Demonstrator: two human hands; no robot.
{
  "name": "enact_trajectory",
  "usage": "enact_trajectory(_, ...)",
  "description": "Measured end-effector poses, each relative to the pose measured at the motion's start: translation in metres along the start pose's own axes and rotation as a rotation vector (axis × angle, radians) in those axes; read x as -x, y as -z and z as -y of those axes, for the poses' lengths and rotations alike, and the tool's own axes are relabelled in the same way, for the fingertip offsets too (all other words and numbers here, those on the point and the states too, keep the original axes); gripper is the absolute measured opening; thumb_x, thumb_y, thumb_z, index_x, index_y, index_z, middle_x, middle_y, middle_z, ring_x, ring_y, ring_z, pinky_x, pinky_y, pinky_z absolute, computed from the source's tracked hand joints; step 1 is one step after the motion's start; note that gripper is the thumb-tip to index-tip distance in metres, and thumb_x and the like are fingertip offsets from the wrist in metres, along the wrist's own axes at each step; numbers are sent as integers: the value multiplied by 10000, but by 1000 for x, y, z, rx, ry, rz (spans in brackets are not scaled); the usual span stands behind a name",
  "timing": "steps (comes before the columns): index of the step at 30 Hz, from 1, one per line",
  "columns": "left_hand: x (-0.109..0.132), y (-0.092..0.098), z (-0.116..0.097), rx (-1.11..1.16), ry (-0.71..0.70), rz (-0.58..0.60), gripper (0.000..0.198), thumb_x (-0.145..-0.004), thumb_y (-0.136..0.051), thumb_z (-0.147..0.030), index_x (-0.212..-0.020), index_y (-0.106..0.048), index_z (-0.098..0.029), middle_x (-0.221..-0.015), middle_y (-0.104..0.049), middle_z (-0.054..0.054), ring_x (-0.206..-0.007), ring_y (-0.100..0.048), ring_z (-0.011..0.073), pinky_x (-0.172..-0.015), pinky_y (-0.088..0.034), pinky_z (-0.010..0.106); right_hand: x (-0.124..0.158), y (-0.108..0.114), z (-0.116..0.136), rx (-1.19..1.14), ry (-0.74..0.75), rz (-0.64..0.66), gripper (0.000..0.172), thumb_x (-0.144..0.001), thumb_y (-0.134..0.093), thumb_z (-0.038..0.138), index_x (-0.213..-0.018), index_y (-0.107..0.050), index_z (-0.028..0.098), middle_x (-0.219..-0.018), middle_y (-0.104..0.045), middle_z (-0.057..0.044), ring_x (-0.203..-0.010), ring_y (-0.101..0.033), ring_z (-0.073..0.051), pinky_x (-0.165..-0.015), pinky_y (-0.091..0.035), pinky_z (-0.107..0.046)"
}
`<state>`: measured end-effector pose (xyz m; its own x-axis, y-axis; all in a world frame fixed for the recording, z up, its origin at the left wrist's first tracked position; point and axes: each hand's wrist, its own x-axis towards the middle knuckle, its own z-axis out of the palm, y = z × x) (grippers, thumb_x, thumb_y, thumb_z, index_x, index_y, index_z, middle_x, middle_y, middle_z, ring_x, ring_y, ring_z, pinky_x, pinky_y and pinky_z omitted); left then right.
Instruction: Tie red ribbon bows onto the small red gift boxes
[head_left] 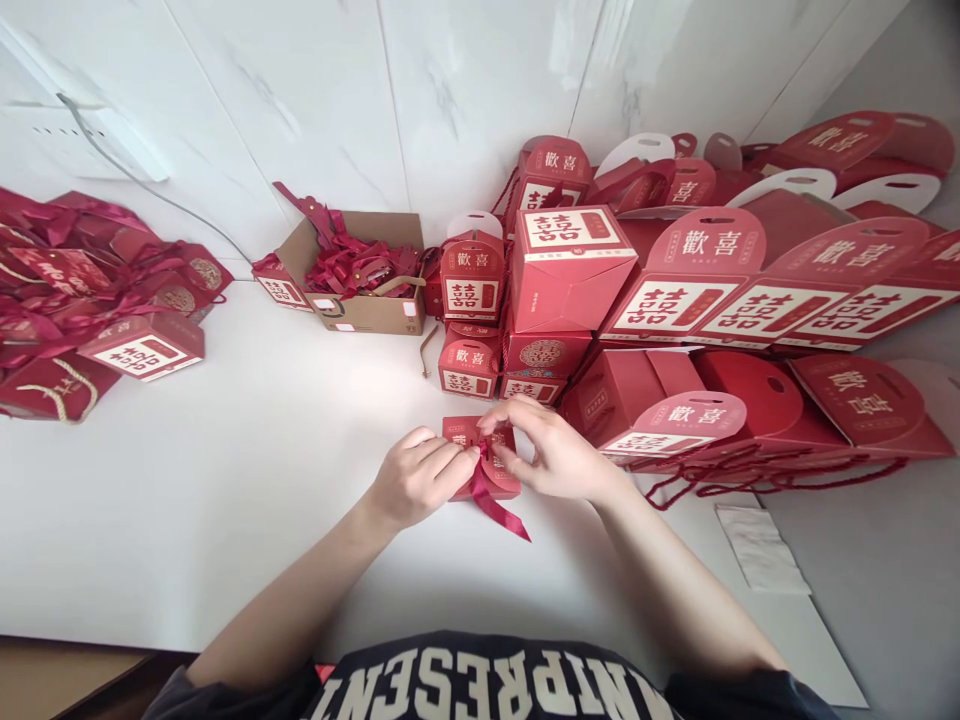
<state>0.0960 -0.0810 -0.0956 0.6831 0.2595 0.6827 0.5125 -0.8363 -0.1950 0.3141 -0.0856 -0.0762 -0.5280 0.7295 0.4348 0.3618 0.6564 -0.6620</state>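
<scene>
A small red gift box (455, 430) with Chinese characters on its top sits on the white table in front of me. A dark red satin ribbon (498, 512) is at the middle of its top, one tail hanging over the near side. My left hand (426, 472) is closed, its thumb and forefinger pinching the ribbon at the left of the knot. From the right, my right hand (553, 455) curls over the box with thumb and fingertips at the same ribbon. The fingers partly hide the knot and the box top.
Behind the box, an open cardboard box (373, 316) holds many red ribbons. Stacked red gift boxes (574, 280) and larger handled boxes (679, 300) fill the right side. Finished-looking red bags and boxes (142, 345) lie at the left. A white tissue (761, 548) lies at right.
</scene>
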Motion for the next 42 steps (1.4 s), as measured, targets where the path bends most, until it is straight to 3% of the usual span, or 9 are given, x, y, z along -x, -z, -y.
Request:
enact_trajectory(3, 0, 0, 1, 10, -4, 9, 135, -826, -653, -87, -776, -563, -174, -594, -566, -37, -544, -521, 107, -564, -365, 307, 0, -1, 1, 43, 28, 47, 250, -838, -527, 65, -1048, -560, 197, -967, -653, -57, -911, -590, -191, -852, -492, -358)
enact_trajectory(8, 4, -2, 0, 17, 24, 23, 181, -843, -621, -94, -719, -525, -185, -578, -539, -44, -525, -501, 106, -562, -367, 314, 0, 2, 0, 92, -8, -51, 312, -816, -523, 60, -1097, -541, 195, -934, -614, -63, -897, -560, -213, -835, -482, -383)
enact_trajectory(13, 2, -1, 0, 12, 2, 16, 147, -845, -618, -85, -764, -542, -181, -602, -571, -35, -537, -510, 102, -566, -372, 304, 0, -1, -1, 40, 32, 34, 270, -836, -533, 66, -1067, -555, 205, -994, -655, -61, -936, -587, -215, -883, -466, -403)
enact_trajectory(18, 1, 0, 0, 15, 7, 19, 129, -852, -630, -116, -773, -548, -175, -583, -546, -36, -531, -489, 105, -564, -366, 302, 1, 0, -2, 43, -44, -97, 291, -803, -532, 45, -1049, -554, 199, -966, -619, -65, -930, -573, -217, -857, -474, -393)
enact_trajectory(22, 1, 0, 0, 15, -7, 32, 106, -837, -646, -103, -802, -568, -166, -590, -553, -37, -545, -500, 108, -555, -360, 304, 0, 0, 0, -62, -55, 6, 368, -793, -552, 36, -1121, -545, 202, -1058, -631, -66, -1025, -574, -217, -938, -456, -407)
enact_trajectory(27, 1, 1, 1, 32, 0, 17, 122, -839, -637, -82, -803, -559, -169, -609, -586, -33, -539, -509, 104, -563, -365, 303, 1, -1, 0, -205, -145, -51, 320, -796, -502, 14, -1054, -545, 199, -942, -597, -32, -878, -583, -168, -817, -490, -331)
enact_trajectory(34, -1, 1, 2, 43, -10, 33, 190, -840, -649, -98, -728, -512, -167, -574, -540, -37, -532, -493, 105, -551, -344, 298, -1, -4, 0, -169, -140, -13, 292, -837, -519, 63, -1096, -564, 191, -1005, -625, -45, -939, -592, -165, -874, -471, -321)
enact_trajectory(38, 0, 2, 2, 55, -15, 44, 153, -844, -635, -83, -767, -528, -162, -589, -549, -39, -535, -482, 101, -551, -349, 292, 1, -9, -2, -51, -186, -165, 251, -795, -506, 42, -985, -559, 198, -853, -595, -3, -777, -573, -137, -745, -474, -258)
enact_trajectory(42, -3, 3, 1, 59, -46, 24, 134, -835, -606, -34, -814, -551, -154, -589, -553, -36, -533, -472, 105, -537, -339, 293, 7, -14, -8, 406, -183, -416, 249, -729, -478, 7, -868, -542, 204, -706, -566, 23, -620, -529, -125, -605, -424, -231)
